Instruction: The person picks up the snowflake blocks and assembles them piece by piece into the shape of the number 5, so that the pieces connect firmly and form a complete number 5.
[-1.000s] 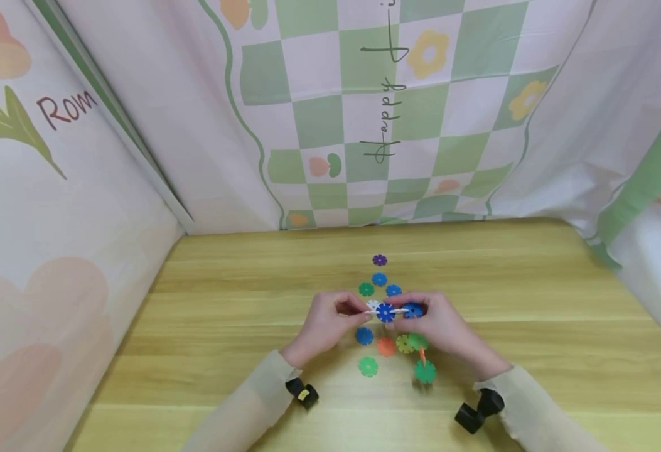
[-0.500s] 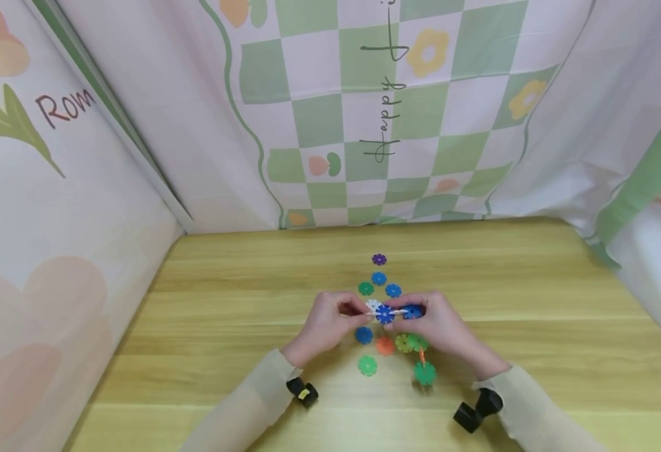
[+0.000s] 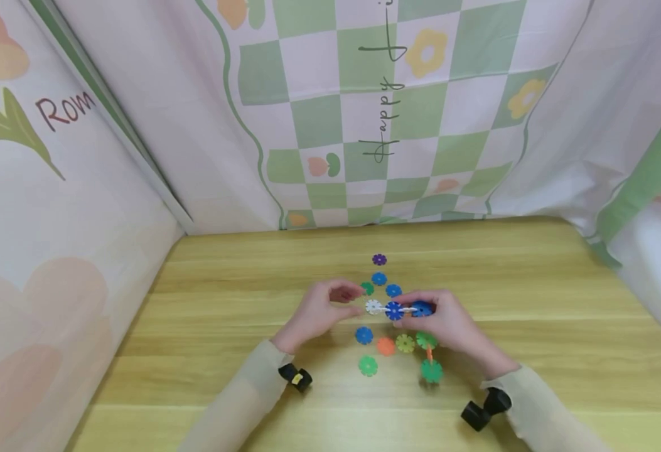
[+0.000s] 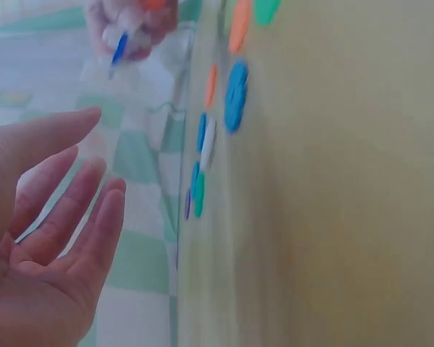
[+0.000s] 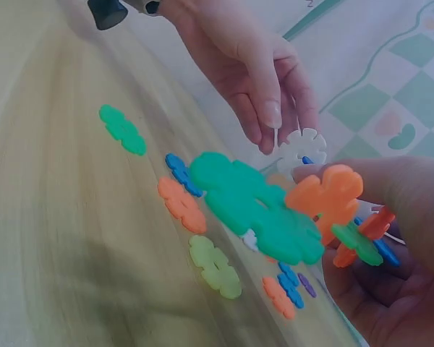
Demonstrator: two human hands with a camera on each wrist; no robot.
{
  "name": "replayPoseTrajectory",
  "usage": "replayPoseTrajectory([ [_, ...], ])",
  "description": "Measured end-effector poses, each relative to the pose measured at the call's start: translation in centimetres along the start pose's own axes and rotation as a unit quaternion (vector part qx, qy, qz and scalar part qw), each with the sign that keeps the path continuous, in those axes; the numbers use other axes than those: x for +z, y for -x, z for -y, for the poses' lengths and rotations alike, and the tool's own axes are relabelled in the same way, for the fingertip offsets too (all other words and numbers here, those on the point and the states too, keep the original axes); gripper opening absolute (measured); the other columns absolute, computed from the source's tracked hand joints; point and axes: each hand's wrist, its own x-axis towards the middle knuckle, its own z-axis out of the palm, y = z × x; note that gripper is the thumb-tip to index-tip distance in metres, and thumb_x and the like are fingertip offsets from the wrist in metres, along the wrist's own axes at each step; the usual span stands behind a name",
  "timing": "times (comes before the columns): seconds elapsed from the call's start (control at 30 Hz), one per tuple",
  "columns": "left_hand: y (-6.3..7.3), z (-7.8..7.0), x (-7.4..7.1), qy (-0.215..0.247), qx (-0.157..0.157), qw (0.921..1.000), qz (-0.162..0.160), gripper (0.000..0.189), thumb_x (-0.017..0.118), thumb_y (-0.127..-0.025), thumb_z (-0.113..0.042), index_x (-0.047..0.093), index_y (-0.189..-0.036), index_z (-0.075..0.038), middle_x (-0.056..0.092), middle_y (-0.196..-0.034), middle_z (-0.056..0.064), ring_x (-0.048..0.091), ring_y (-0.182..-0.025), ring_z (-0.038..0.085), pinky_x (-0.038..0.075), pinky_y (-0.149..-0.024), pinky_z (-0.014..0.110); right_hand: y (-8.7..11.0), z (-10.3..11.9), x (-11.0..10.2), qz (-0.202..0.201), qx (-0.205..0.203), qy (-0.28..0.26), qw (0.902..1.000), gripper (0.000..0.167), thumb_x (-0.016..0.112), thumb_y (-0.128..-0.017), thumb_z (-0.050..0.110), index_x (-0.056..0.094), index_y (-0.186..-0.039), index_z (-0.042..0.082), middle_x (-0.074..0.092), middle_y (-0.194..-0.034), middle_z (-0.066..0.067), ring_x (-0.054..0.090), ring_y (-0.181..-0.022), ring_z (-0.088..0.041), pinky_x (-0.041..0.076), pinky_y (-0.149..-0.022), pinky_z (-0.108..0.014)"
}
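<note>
R hand [image 3: 449, 319] has the build [image 3: 395, 311] pinched btw thumb & fingers; L hand [image 3: 317, 311] is off it, thumb & fingers apart w/ nothing btw them, tips just beside the build's white end disc [image 5: 301, 147]. Build = notched flower discs slotted together, held up over the table [image 3: 240, 295], approx. mid-width & well in from the far edge; a hanging green disc [image 3: 431, 371] dangles on an orange link [image 3: 429, 353] toward the near edge (out of shot). Loose discs lie on the table under & around the hands: purple disc [image 3: 379, 259] closest to the far edge, then blue disc [image 3: 378, 278], green disc [image 3: 366, 289] a bit toward the L edge, plus a white loose disc [image 4: 208, 143]; on the near side, orange disc [image 3: 386, 346], yellow-green disc [image 3: 405, 343] & light green disc [image 3: 368, 366], the last prob. closest to the near edge. Step in hand, I'd judge: joining discs; white end looks seated, slot depth too small to tell. Next move prob. calls for L hand to take a loose disc, line up its notch w/ a free one on the build & push, R grip firm so nothing pops off.
</note>
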Motion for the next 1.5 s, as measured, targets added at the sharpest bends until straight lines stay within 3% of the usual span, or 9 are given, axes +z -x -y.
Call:
replayPoseTrajectory([
  [0.2, -2.3, 0.7, -0.6, -0.028, -0.018, 0.9993, -0.016, 0.035, 0.082, -0.089, -0.011, 0.071, -0.121, -0.003, 0.071, -0.115, 0.012, 0.066, -0.103, 0.025, 0.054, -0.088, 0.031, 0.1, 0.0, -0.2, -0.002, -0.002, 0.015, 0.9999, 0.041, 0.088, -0.081, 0.022, 0.075, -0.117, 0.009, 0.070, -0.114, -0.014, 0.069, -0.078, -0.025, 0.060, -0.062, -0.033],
  [0.4, -4.6, 2.0, -0.2, -0.055, -0.053, 0.9970, 0.012, 0.041, 0.085, -0.085, -0.014, 0.070, -0.123, -0.007, 0.071, -0.115, 0.005, 0.065, -0.100, 0.016, 0.054, -0.086, 0.026, 0.2, 0.0, -0.2, 0.000, 0.000, 0.014, 0.9999, 0.041, 0.089, -0.081, 0.021, 0.075, -0.118, 0.009, 0.070, -0.114, -0.014, 0.070, -0.082, -0.026, 0.060, -0.065, -0.033],
  [0.6, -5.8, 2.7, 0.1, -0.082, -0.088, 0.9924, 0.026, 0.040, 0.085, -0.085, -0.011, 0.071, -0.122, -0.007, 0.071, -0.109, 0.000, 0.063, -0.097, 0.012, 0.053, -0.086, 0.025, 0.3, -0.1, -0.2, -0.001, -0.002, 0.014, 0.9999, 0.042, 0.088, -0.081, 0.021, 0.075, -0.118, 0.009, 0.069, -0.118, -0.016, 0.069, -0.084, -0.027, 0.060, -0.065, -0.033],
  [0.87, -6.7, 2.5, 0.4, -0.129, -0.107, 0.9849, 0.043, 0.035, 0.086, -0.084, -0.014, 0.074, -0.116, -0.007, 0.069, -0.102, -0.003, 0.062, -0.093, 0.011, 0.052, -0.084, 0.024, 0.3, 0.0, -0.2, 0.000, 0.003, 0.011, 0.9999, 0.042, 0.088, -0.081, 0.021, 0.074, -0.119, 0.009, 0.069, -0.117, -0.015, 0.070, -0.085, -0.027, 0.061, -0.067, -0.033],
  [1.5, -6.8, 2.2, 0.6, -0.132, -0.115, 0.9839, 0.038, 0.032, 0.087, -0.083, -0.013, 0.074, -0.112, -0.006, 0.068, -0.100, 0.000, 0.059, -0.090, 0.013, 0.052, -0.081, 0.025, 0.3, -0.1, -0.3, 0.000, -0.003, 0.018, 0.9998, 0.041, 0.088, -0.081, 0.022, 0.075, -0.119, 0.010, 0.069, -0.117, -0.014, 0.070, -0.083, -0.026, 0.060, -0.066, -0.033],
])
